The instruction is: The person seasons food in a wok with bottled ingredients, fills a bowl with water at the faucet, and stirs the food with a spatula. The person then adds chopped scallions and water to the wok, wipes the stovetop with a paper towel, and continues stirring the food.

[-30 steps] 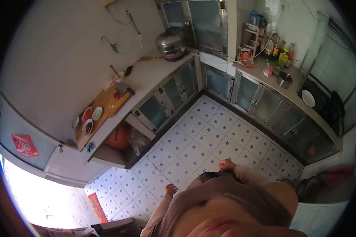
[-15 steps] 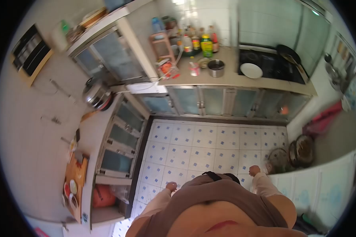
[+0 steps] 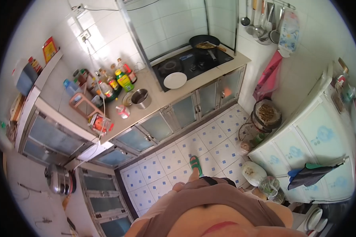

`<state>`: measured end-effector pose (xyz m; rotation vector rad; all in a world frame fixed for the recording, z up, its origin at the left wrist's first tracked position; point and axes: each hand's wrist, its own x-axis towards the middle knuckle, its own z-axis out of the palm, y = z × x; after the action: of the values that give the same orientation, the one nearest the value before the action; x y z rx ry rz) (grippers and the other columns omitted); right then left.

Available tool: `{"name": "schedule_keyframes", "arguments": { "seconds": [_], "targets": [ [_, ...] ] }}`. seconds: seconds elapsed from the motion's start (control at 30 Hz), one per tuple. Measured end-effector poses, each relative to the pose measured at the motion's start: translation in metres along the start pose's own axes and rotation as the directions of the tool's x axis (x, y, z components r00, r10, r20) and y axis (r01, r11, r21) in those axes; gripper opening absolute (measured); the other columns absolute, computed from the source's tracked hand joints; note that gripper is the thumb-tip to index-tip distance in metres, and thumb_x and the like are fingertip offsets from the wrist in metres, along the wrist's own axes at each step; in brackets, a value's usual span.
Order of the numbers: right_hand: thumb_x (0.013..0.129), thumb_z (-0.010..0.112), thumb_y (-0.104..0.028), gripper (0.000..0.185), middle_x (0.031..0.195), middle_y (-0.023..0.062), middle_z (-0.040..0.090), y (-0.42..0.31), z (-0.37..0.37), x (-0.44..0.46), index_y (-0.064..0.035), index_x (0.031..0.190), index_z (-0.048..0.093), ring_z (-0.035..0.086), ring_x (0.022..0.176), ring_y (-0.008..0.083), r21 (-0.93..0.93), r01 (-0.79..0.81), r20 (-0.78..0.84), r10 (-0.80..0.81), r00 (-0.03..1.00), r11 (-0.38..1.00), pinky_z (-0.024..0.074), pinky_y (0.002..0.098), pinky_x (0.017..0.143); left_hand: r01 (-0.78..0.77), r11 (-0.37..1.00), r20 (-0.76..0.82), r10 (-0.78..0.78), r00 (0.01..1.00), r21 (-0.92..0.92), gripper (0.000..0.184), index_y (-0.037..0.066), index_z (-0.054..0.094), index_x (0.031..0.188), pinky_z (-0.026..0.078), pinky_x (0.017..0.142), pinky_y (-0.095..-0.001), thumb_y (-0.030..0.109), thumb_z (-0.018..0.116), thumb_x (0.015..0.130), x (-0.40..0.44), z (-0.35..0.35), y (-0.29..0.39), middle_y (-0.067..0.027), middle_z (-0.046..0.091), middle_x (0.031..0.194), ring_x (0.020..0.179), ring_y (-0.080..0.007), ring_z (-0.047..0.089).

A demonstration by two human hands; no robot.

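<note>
My left hand (image 3: 178,186) hangs low at the front of my body, over the tiled floor. Its fingers look loosely curled, and I see nothing in them. Only a scrap of what may be my right hand (image 3: 241,190) shows at my other side; its fingers are hidden behind my body. Neither hand touches the counter (image 3: 162,104). On that counter ahead are a white plate (image 3: 175,80) at the stove's front edge, a steel pot (image 3: 141,98) and a wok (image 3: 204,41) with a spatula on the stove (image 3: 186,63).
Sauce bottles (image 3: 124,81) crowd the counter's left part. Ladles (image 3: 261,31) hang on the wall. A pale flowered cabinet (image 3: 296,152) stands at right, with bags (image 3: 254,173) and a filled container (image 3: 267,112) by it. An electric cooker (image 3: 59,178) is at left.
My view has turned to the right, so the stove and flowered cabinet sit more centrally. A foot in a green sandal has come into sight. My right hand has dropped mostly out of sight.
</note>
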<state>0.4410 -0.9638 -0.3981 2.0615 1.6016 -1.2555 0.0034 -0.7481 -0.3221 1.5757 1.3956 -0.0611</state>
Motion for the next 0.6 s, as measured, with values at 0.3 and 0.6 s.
{"name": "schedule_keyframes", "arguments": {
  "seconds": [0.3,0.6],
  "targets": [
    [0.078,0.060,-0.035,0.029,0.096,0.0138,0.070,-0.038,-0.074,0.091,-0.0126,0.091,0.073,0.067,0.094,0.0335,0.163,0.015,-0.141,0.009,0.990,0.987,0.0533,0.0418,0.077,-0.098,0.994,0.221,0.108,0.969,-0.058,0.045,0.007,0.062,0.119,0.052,0.084,-0.0343,0.030,0.067,0.082,0.098,-0.093,0.017,-0.0144,0.071,0.095,0.091,-0.0275,0.068],
    [0.091,0.049,-0.027,0.031,0.110,0.0130,0.066,-0.111,-0.251,0.101,-0.0171,0.117,0.063,0.061,0.103,0.0357,0.117,0.338,-0.067,-0.332,0.941,0.934,0.0478,0.0449,0.087,-0.669,0.724,0.358,0.587,0.726,0.170,0.043,0.014,0.054,0.130,0.048,0.092,-0.0395,0.031,0.049,0.091,0.075,-0.223,0.169,-0.0193,0.058,0.123,0.111,-0.0334,0.058]
  ]
}}
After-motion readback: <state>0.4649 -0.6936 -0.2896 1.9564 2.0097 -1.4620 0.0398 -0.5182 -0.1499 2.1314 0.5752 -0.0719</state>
